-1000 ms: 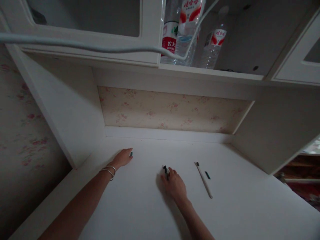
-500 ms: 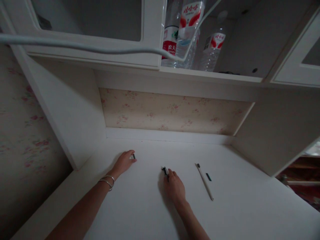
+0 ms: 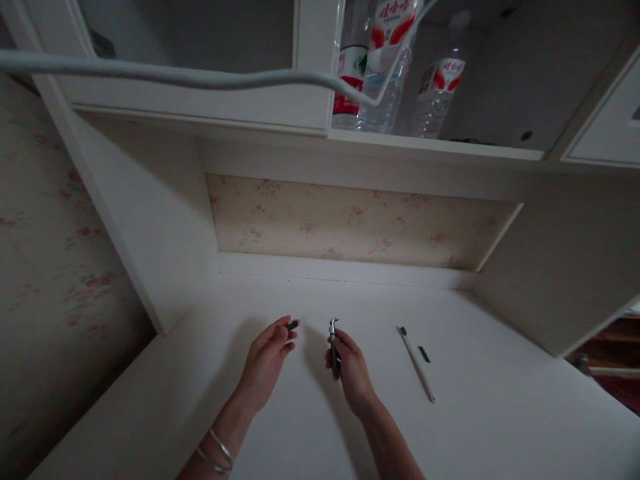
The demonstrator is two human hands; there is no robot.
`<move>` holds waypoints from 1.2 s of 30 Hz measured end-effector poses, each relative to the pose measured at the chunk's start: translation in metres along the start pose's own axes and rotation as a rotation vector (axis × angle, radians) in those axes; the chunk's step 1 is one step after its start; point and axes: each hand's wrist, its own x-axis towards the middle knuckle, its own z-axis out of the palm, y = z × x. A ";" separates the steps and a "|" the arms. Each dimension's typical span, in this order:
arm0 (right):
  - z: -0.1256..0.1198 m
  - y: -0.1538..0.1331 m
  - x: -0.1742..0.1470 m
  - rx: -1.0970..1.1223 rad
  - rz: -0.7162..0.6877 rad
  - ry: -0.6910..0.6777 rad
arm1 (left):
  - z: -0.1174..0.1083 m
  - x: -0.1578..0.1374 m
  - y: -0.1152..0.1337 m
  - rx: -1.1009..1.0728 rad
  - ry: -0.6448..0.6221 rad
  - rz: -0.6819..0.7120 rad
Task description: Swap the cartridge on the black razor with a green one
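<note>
My left hand point(image 3: 267, 360) is raised over the white desktop, its fingers pinching a small dark piece point(image 3: 292, 325). Its exact kind is too small to tell. Across a short gap, my right hand point(image 3: 350, 373) is closed around a slim silver and black tool point(image 3: 335, 347), held upright. A thin metal hook bends to the right at the tool's upper end. On the desktop right of this hand lies a slender pale stick point(image 3: 419, 367) with a dark head. Close beside it rests a short dark green strip point(image 3: 425, 354).
The white desktop point(image 3: 300, 433) runs back to a low ledge and floral wallpaper point(image 3: 360, 220). Overhead, an open cabinet shelf holds plastic water bottles point(image 3: 390, 67). A white cable point(image 3: 200, 77) hangs across its front. Side panels point(image 3: 135, 220) close in both sides.
My left hand has lifted its small piece off the desktop and moved right, nearer my right hand. My right hand has raised the tool and turned it upright. The view has shifted slightly.
</note>
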 end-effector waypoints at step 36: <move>0.036 0.006 -0.060 0.257 -0.026 -0.334 | -0.004 -0.018 -0.030 -0.445 -0.175 -0.323</move>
